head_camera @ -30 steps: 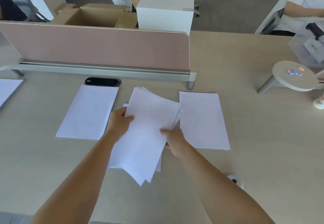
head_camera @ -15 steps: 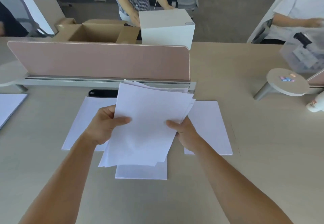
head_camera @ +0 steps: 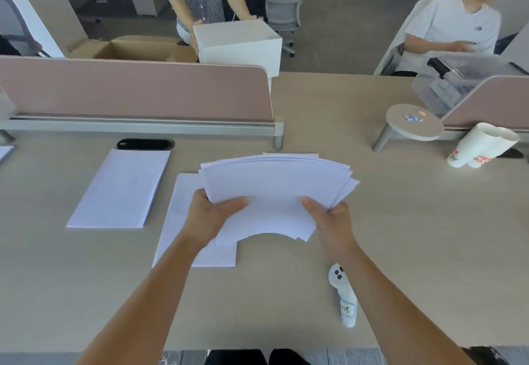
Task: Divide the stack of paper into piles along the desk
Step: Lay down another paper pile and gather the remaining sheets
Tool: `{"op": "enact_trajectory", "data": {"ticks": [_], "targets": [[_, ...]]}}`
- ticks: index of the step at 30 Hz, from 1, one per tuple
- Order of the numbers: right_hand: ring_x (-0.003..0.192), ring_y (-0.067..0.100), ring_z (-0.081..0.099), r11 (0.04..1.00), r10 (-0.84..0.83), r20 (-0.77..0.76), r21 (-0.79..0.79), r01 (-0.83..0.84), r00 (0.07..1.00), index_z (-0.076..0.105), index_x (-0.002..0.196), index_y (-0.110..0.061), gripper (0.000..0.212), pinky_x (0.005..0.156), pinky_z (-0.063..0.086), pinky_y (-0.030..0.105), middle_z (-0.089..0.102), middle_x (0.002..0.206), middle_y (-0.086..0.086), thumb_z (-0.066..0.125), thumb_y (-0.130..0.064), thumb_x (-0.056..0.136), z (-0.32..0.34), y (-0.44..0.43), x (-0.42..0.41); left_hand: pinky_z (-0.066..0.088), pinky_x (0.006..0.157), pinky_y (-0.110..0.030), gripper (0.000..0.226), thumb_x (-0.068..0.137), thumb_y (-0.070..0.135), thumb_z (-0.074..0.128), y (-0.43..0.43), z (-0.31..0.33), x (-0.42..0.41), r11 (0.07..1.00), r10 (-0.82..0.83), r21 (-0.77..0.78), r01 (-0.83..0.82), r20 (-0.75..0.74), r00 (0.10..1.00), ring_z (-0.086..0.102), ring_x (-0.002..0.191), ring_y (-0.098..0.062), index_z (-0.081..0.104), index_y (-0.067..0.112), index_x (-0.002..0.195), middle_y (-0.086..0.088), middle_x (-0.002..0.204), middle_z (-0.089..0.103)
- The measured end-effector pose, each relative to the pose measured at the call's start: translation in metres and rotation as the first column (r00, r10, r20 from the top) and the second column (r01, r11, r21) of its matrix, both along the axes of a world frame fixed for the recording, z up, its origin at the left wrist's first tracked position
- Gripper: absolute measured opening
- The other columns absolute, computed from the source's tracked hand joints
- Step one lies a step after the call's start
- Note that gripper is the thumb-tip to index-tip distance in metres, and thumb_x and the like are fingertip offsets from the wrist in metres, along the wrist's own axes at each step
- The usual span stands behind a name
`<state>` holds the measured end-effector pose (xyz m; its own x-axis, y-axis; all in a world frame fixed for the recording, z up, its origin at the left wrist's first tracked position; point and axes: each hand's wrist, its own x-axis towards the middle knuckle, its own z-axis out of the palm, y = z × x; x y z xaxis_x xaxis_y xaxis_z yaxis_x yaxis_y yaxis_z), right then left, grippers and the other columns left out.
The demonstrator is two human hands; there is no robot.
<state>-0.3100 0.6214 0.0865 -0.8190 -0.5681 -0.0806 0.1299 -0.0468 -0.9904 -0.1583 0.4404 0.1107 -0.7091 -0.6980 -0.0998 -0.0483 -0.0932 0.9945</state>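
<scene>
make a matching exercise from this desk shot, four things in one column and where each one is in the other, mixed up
Things
1. fanned stack of paper
2. white controller
3. paper cup
4. black cable slot

Places
a. far right, beside the round stand
b. gripped between the left hand and the right hand
c. lying on the desk, closer to the person than the right hand
d. just in front of the pink divider

Pairs: 1-b, 2-c, 3-a, 4-d

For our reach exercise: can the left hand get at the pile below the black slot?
Probably yes, once freed: the left hand grips the held stack; only flat paper lies between.
</scene>
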Motion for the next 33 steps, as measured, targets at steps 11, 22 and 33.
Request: {"op": "enact_trajectory", "data": {"ticks": [11, 22, 33], "targets": [[0.085, 0.018, 0.072, 0.989, 0.068, 0.051, 0.131, -0.074, 0.996, 0.077, 0.079, -0.031, 0.006, 0.078, 0.056, 0.039, 0.077, 0.084, -0.007, 0.078, -0.024, 0.080, -0.049, 0.064, 0.014, 0.060, 0.068, -0.035, 0.019, 0.071, 0.005, 0.085, 0.084, -0.064, 0.016, 0.986, 0.132, 0.084, -0.142, 0.114, 0.985, 0.075, 0.077, -0.018, 0.075, 0.014, 0.084, 0.000, 0.081, 0.078], [0.084, 0.016, 0.072, 0.982, 0.168, -0.001, 0.085, -0.167, 0.986, 0.078, 0.081, -0.027, 0.024, 0.080, 0.054, 0.036, 0.078, 0.085, -0.007, 0.084, -0.006, 0.073, -0.030, 0.063, -0.005, 0.059, 0.069, -0.028, 0.038, 0.059, 0.017, 0.085, 0.077, -0.049, 0.024, 0.995, 0.099, 0.004, -0.100, 0.039, 0.994, 0.074, 0.084, -0.016, 0.073, 0.016, 0.095, 0.003, 0.088, 0.077], [0.078, 0.009, 0.072, 0.969, 0.235, -0.042, 0.090, -0.231, 0.971, 0.074, 0.086, -0.023, 0.023, 0.074, 0.058, 0.033, 0.077, 0.082, -0.010, 0.080, -0.002, 0.078, -0.020, 0.052, -0.013, 0.056, 0.065, -0.026, 0.036, 0.061, 0.017, 0.085, 0.072, -0.042, 0.029, 0.992, 0.124, -0.020, -0.124, -0.017, 0.992, 0.073, 0.084, -0.019, 0.073, 0.013, 0.094, -0.001, 0.090, 0.076]]}}
